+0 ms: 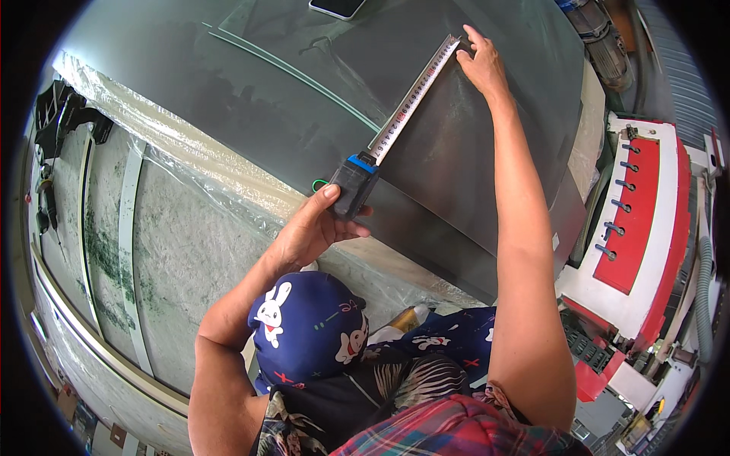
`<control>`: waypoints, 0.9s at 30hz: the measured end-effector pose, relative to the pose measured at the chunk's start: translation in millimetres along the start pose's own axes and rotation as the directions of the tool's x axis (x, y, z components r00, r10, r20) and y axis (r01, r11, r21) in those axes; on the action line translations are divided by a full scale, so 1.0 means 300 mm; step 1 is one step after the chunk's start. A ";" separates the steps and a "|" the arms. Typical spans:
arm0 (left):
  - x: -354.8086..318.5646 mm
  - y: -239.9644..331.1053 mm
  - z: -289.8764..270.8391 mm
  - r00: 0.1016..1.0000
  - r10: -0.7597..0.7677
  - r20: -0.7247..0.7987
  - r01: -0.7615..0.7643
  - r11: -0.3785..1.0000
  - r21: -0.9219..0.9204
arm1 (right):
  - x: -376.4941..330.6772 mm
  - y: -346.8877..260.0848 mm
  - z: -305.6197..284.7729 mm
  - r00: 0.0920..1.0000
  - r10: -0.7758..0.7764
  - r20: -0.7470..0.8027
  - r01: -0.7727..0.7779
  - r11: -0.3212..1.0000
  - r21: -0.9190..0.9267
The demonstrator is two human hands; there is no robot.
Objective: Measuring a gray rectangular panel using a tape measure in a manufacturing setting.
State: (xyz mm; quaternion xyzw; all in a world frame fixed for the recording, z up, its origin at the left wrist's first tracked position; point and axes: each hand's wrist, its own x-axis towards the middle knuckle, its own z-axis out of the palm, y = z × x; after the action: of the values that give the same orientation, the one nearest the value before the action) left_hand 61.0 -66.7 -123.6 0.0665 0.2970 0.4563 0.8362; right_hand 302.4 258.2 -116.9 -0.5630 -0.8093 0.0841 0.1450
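My left hand (315, 224) grips the dark case of a tape measure (354, 188) with a blue top edge and a green loop at its side. From the case, the pale metal blade (414, 102) runs out up and to the right over a dark, glossy sheet (487, 167). At the blade's far end my right hand (480, 64) has thumb and forefinger around the tip, the forefinger fairly straight. Its other fingers are partly hidden. A thin strip with a pale green edge (296, 74) lies on the sheet, left of the blade.
A phone (337, 7) lies at the far edge. Clear plastic film (190, 140) wraps the table's left side. Right stands a red and white machine (635, 205); above it is a cylindrical motor (601, 38). Blue rabbit-print cloth (312, 327) bulges near my left arm.
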 end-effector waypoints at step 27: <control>-0.006 -0.008 0.002 1.000 0.011 0.002 -0.011 1.000 -0.014 | -0.152 -0.107 -0.072 0.999 -0.024 0.044 0.031 0.983 -0.182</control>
State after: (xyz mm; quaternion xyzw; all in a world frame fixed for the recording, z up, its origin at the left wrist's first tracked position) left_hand 62.3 -69.4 -123.0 0.0628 0.2928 0.4631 0.8342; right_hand 295.7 203.5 -93.4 -0.5608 -0.8242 0.0190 0.0770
